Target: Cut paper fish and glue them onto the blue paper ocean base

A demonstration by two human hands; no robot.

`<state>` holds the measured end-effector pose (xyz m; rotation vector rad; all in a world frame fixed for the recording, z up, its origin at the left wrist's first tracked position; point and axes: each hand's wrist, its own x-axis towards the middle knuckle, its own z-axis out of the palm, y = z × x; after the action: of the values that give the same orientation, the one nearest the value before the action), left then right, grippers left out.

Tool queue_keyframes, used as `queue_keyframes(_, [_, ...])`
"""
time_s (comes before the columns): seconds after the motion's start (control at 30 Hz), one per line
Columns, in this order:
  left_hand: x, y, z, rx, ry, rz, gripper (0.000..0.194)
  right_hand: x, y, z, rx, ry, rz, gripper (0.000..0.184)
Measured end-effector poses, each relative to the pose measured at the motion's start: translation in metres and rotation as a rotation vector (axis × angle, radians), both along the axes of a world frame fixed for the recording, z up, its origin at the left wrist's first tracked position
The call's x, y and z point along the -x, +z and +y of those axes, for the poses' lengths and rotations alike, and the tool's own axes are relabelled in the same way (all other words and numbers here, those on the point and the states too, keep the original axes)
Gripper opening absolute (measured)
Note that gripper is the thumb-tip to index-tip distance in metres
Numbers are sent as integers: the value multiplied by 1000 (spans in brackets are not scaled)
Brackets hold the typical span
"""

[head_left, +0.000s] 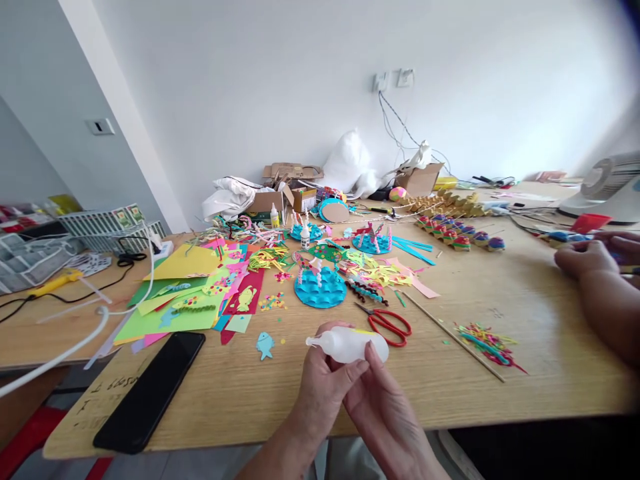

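Note:
A white glue bottle [349, 345] lies sideways in both my hands near the table's front edge, its nozzle pointing left. My left hand [323, 383] is closed round the bottle from below, thumb across its underside. My right hand [383, 400] grips its right end with thumb and fingers. Just beyond the bottle lie red-handled scissors [387, 323] and a blue paper disc [320, 288] with small upright decorations. A small blue paper fish [265, 345] lies to the left of the bottle.
A black phone [150, 390] rests at the front left by coloured paper sheets [175, 300]. Paper scraps, more discs and boxes [417, 179] fill the table's middle and back. A thin wooden stick [453, 337] and paper strips [487, 343] lie right. Another person's hands [593, 257] work at far right.

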<state>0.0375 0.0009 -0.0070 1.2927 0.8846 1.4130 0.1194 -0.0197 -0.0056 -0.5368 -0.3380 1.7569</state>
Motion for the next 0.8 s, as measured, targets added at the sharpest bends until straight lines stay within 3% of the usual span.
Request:
queue_keyframes(0.1, [9,6,1,16,-32,-35,51,-19,-9,-4,-48,-32,-291,27])
queue_keyframes(0.17, [12,9,1,31,-19,-2,49,-35,-10,-5,-148,-213,-638,36])
queue_keyframes(0.23, [10,12,0,39,-8,70,46,-49,-7,-3,-356,-365,-1022,45])
queue_keyframes(0.3, [4,15,-1,16,-22,153,43,-58,-1,-2,-589,-425,-1339,48])
queue_keyframes(0.4, [-6,18,-4,-63,-31,292,38,-64,8,0,-825,-473,-1610,45])
queue_keyframes(0.5, [-14,21,-3,-147,-3,367,35,-69,15,1,-873,-513,-1705,39])
queue_keyframes(0.63, [-12,26,0,-232,-90,334,41,-83,32,12,-847,-460,-1696,31])
queue_keyframes(0.73, [2,27,-2,-295,-86,469,45,-100,44,42,-735,-368,-1641,28])
queue_keyframes(0.8, [17,24,-5,-341,-87,638,29,-111,48,73,-667,-304,-1509,33])
